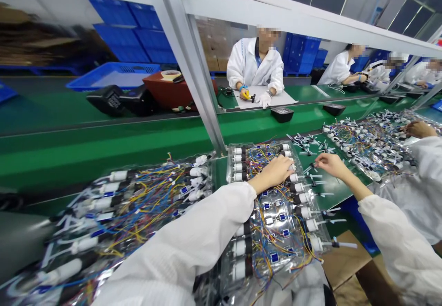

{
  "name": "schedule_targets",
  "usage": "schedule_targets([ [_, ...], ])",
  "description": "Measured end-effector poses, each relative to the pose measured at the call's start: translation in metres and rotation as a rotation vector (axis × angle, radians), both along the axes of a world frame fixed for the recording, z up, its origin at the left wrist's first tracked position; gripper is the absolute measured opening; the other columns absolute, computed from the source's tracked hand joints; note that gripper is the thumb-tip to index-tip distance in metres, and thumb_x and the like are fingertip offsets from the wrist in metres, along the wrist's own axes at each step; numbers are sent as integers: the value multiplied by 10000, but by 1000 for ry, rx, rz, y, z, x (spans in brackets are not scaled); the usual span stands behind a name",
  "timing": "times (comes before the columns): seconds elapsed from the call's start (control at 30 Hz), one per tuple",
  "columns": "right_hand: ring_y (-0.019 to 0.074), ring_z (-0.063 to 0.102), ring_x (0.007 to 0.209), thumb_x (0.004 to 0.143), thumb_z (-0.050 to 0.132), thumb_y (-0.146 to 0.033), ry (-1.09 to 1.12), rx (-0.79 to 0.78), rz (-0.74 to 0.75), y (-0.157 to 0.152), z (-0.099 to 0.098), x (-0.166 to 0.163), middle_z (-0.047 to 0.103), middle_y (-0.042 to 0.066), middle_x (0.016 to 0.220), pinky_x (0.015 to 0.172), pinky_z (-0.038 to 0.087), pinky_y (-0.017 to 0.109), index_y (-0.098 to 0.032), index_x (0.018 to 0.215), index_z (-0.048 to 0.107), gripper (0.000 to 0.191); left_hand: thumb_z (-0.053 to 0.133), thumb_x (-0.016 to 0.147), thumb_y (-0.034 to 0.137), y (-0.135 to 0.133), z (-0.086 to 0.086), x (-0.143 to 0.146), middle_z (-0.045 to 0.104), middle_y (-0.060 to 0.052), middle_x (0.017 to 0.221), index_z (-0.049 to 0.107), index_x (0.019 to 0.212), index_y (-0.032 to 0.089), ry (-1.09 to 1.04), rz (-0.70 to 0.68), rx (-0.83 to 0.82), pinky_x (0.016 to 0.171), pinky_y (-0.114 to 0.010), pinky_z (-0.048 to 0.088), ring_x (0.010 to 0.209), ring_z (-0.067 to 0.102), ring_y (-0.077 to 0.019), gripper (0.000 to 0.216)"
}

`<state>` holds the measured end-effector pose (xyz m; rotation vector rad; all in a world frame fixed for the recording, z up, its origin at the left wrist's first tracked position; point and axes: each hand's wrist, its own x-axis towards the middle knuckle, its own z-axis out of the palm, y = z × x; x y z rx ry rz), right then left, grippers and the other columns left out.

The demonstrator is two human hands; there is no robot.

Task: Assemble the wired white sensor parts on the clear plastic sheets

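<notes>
The clear tray (293,239) lies on the green counter (333,195), white cylinders (239,248) lining its two long sides, with thin wires (305,241) and small blue squares (274,257) between them. Below the tray's near right corner sits a cardboard box (347,257); left of the tray spreads a tangle of similar parts (138,214). The left hand (276,171) rests over the tray's right row, fingers bent; whether its grip is closed on a cylinder I cannot tell. Just right of the tray, the right hand (330,166) has its grip pinched on a small dark piece (312,165). Loose white strips (304,143) lie beside the tray's far right corner. Farther right of the tray, a co-worker's hand (420,129) reaches over more parts (362,142). Beyond the tray stands a black box (282,114), and past that a person in a white coat (250,61) holds a yellow tool (246,93).
</notes>
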<state>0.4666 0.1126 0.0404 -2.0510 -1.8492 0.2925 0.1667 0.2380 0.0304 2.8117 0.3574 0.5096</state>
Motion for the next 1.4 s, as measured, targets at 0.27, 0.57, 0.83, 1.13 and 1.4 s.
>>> schedule_targets([
  [0.27,223,705,876,846,629,-161,-137,68,-49,-19,8,-10,739,92,943,817,527,301,-216,846,749,132,615,1007,377,0,6,-3,713,-91,1128,639,1195,189,-22,-11,-93,956,-387,483,1073,601,-263,267],
  [0.57,229,748,782,767,837,-528,790,374,-167,18,72,-85,708,39,882,772,636,391,-219,959,608,430,626,996,389,0,5,-2,728,-93,1130,652,1224,185,-39,7,-98,952,-395,488,1079,611,-275,306],
  [0.83,246,751,756,661,904,-464,1053,284,-232,21,11,-133,728,36,802,770,645,419,-227,866,625,419,611,1000,441,-1,10,-2,736,-99,1064,691,1137,190,-17,6,-120,924,-383,483,1023,618,-267,297],
  [1.13,220,688,818,719,875,-442,898,358,-249,15,-15,-124,754,52,862,808,551,354,-212,803,674,317,597,1011,443,-2,11,-1,730,-85,1042,666,1054,181,-17,19,-75,896,-371,470,1004,598,-260,274],
  [1.4,226,700,852,715,871,-485,995,326,-262,13,-31,-126,759,34,861,854,552,381,-231,793,626,361,562,1027,451,-1,11,0,726,-88,1038,663,1045,191,-2,17,-128,898,-384,471,1020,591,-269,280],
])
